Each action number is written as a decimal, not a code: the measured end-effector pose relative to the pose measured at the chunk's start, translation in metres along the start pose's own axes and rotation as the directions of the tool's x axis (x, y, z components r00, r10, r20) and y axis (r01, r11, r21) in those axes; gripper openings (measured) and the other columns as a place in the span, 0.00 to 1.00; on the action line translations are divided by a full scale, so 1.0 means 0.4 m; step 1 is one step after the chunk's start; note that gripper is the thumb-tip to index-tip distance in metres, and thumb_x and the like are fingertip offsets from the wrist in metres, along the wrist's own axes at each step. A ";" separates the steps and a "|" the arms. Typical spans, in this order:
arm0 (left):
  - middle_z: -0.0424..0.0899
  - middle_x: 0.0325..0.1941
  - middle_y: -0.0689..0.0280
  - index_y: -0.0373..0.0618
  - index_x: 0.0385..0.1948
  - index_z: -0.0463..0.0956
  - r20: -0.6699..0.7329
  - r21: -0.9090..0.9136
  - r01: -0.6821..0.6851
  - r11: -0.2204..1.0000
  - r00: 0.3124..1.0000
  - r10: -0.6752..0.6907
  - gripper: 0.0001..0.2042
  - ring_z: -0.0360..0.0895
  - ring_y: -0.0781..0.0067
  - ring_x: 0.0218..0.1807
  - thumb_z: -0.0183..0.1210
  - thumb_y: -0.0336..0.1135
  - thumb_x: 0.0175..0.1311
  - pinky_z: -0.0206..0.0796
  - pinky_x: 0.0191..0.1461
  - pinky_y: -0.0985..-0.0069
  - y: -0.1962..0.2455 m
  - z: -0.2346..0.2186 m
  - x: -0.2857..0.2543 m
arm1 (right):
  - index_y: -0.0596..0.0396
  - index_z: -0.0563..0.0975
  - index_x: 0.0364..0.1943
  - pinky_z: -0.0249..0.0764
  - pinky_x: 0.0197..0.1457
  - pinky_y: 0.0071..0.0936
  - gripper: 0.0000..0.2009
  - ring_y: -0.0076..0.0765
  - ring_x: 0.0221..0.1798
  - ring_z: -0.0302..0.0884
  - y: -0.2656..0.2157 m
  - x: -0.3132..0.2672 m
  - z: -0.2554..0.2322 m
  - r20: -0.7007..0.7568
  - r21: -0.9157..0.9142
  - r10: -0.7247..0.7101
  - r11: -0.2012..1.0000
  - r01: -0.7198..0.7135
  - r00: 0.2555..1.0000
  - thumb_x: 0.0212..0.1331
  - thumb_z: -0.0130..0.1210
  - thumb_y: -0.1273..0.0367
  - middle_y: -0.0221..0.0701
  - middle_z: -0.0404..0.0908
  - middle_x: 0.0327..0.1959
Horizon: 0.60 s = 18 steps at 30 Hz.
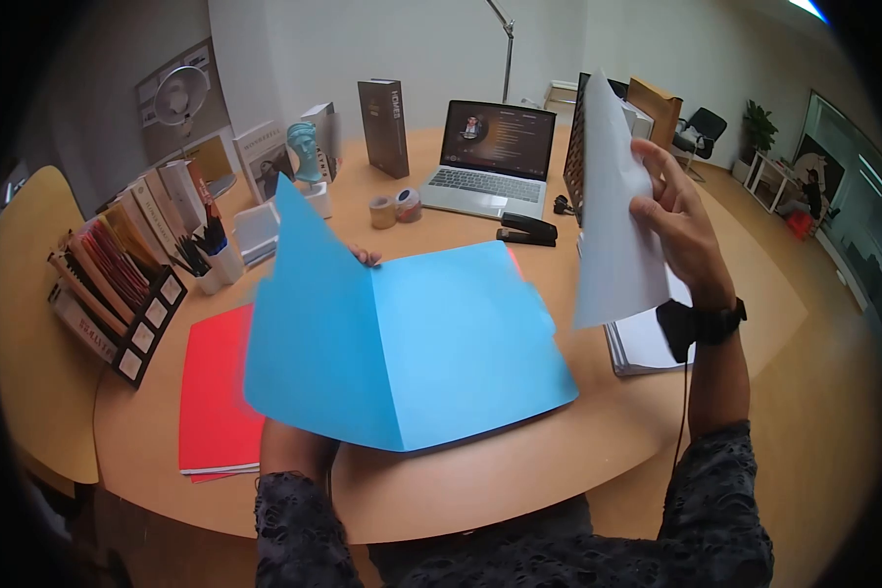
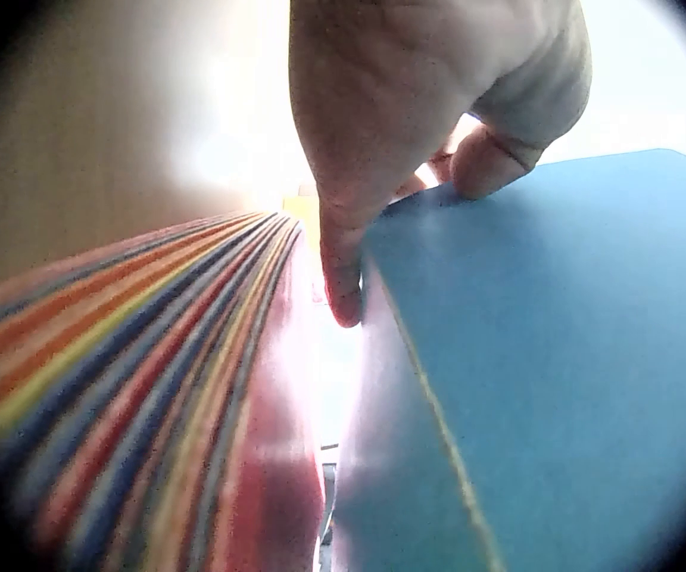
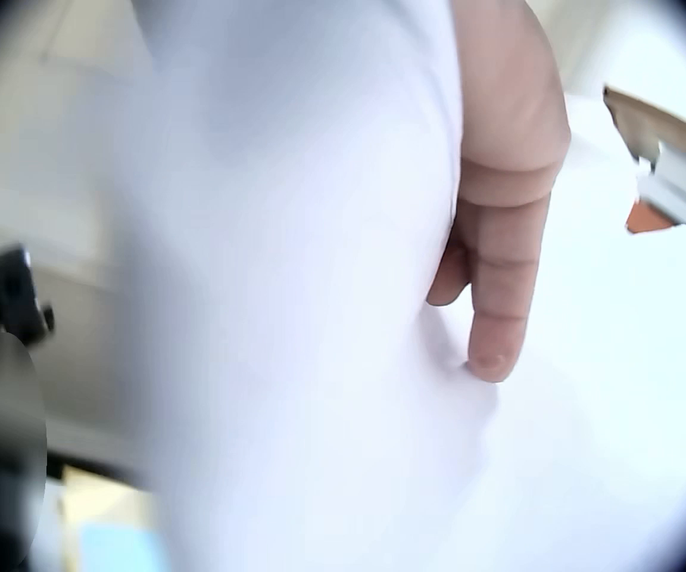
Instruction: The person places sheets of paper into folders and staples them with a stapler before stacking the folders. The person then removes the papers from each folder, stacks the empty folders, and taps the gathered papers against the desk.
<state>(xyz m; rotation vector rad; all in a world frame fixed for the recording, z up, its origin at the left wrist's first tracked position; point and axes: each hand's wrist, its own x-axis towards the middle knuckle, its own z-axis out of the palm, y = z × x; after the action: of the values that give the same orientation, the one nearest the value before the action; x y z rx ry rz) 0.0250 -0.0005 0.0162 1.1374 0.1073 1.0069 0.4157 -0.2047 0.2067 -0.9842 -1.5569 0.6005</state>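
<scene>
A blue folder [image 1: 470, 343] is spread open over the front of the table, its left cover [image 1: 314, 343] raised. My left hand [image 2: 438, 107] grips the folder at the top of its fold; in the head view only a few fingertips [image 1: 366, 257] show there, the rest hidden behind the cover. White paper [image 1: 612, 216] hangs upright and slightly bent from my right hand [image 1: 681, 216], which pinches it near the right edge between thumb and fingers. In the right wrist view the fingers [image 3: 504, 286] lie against the paper. Beneath it rests a stack of white sheets [image 1: 647, 353].
Red folders [image 1: 211, 402] lie left of the blue one. Farther back stand a laptop [image 1: 490, 167], a black stapler [image 1: 527, 229], tape rolls [image 1: 382, 212], a blue bust [image 1: 305, 152] and a pen holder [image 1: 220, 265]. Files fill a rack [image 1: 147, 328] at the left edge.
</scene>
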 end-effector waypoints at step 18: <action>0.75 0.53 0.59 0.44 0.41 0.74 -0.237 0.004 0.062 0.998 0.970 -0.059 0.11 0.72 0.64 0.57 0.57 0.41 0.65 0.75 0.54 0.62 0.022 -0.001 0.132 | 0.68 0.75 0.41 0.76 0.37 0.24 0.11 0.29 0.33 0.79 0.299 -0.081 0.224 0.251 -0.052 0.697 0.702 -0.710 0.671 0.53 0.53 0.77 0.37 0.79 0.35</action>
<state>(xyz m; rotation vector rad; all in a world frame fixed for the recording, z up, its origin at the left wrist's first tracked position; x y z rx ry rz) 0.0501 0.0377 0.0439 1.0147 0.3373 1.0853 0.3611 -0.1577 0.0719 -1.5341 -1.3232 1.3528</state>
